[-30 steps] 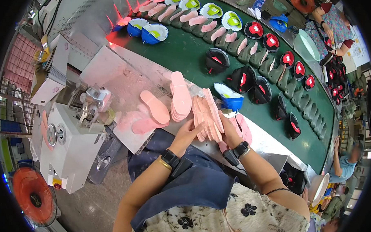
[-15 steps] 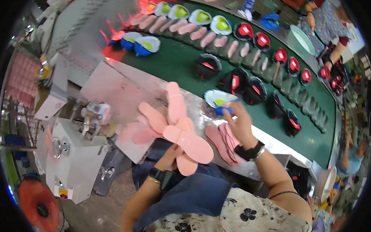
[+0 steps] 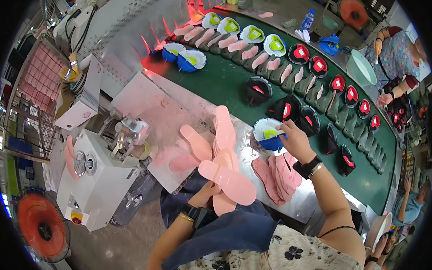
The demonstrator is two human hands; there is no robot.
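Note:
My left hand (image 3: 205,196) is closed around a few pink insoles (image 3: 232,184), which fan out crosswise above my lap. At the near edge of the green belt, my right hand (image 3: 297,140) has its thumb and fingers closed on the rim of a blue and white shoe upper (image 3: 269,139) with a lime-green inside. Just below that hand, a reddish-pink stack of insoles (image 3: 274,178) lies on the metal edge of the bench. More light pink insoles (image 3: 224,130) are piled on the dusty worktop beyond my left hand.
Rows of shoe uppers (image 3: 251,34) and grey-green shoe lasts (image 3: 314,94) run along the green belt (image 3: 219,85). Black and red uppers (image 3: 286,108) stand beyond my right hand. A white machine (image 3: 96,179) is on the left, near a red fan (image 3: 42,226). A co-worker (image 3: 399,57) sits across.
My view has swung, so the scene sits lower and to the right. My right hand stays at the blue and white upper, which now stands more upright. My left hand keeps its insoles.

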